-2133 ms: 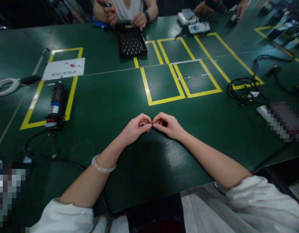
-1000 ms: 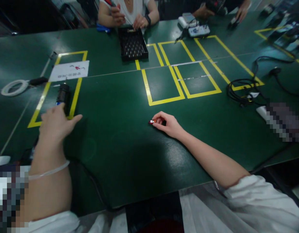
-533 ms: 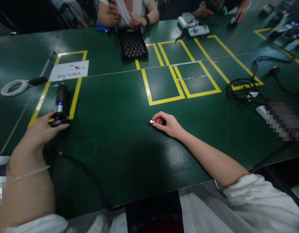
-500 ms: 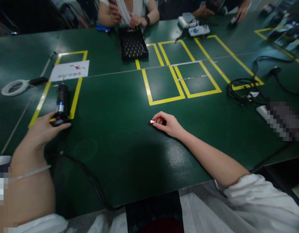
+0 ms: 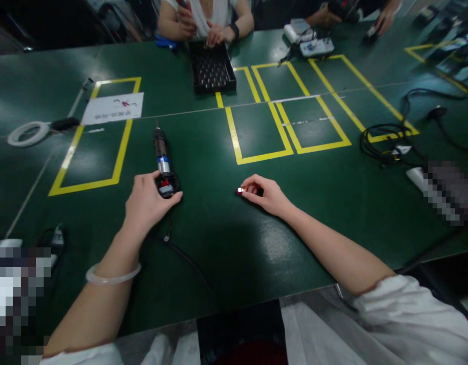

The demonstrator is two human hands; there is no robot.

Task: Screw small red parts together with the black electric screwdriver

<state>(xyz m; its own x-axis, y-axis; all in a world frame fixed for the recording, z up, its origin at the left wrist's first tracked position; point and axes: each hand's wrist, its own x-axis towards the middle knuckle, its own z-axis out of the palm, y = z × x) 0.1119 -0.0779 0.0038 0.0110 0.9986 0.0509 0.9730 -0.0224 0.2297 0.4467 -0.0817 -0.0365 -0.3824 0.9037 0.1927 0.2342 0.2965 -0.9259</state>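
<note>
My left hand (image 5: 148,200) is closed round the rear end of an electric screwdriver (image 5: 163,159), a dark cylinder with a silver and blue band. Its thin bit points away from me, and a cord trails from its back across the table. Between the thumb and fingers of my right hand (image 5: 266,194) is a small, shiny red piece (image 5: 240,191), too small and bright to name. That hand rests on the green table (image 5: 211,228), to the right of the screwdriver.
Yellow tape outlines (image 5: 266,156) mark the table. A white printed sheet (image 5: 114,108) and a coiled white cable (image 5: 28,134) lie at left. Across the table, a person's hands (image 5: 218,34) are over a black tray (image 5: 214,87). Black cables (image 5: 382,144) lie at right.
My left hand has carried the electric screwdriver rightward, out of the left taped outline towards my right hand. My right hand stays in place with the small red piece.
</note>
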